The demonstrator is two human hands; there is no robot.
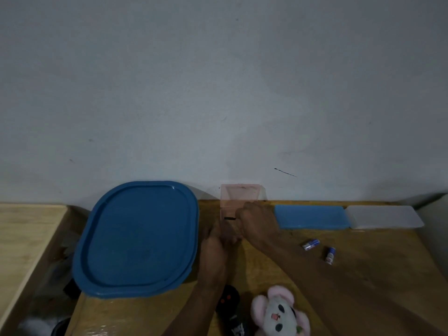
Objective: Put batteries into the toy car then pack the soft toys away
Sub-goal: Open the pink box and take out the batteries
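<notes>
2 batteries [311, 244] lie loose on the table [378, 267], right of the arms: hard, smooth, apt to roll; we would pinch each mid-barrel. The near soft toy [278, 314] looks light and squashy. The right hand [257, 214] pinches a dark piece [229, 218] at the pink box [240, 194]; the left hand [215, 241] is blurred, so we cannot tell its grip. The black object [228, 298] beside the toy is possibly the car. Open room lies right.

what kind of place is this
Probably a room at home, though I can't be sure: a wooden table stands against a bare painted wall, with a soft toy, loose batteries and plastic boxes on it.
</notes>
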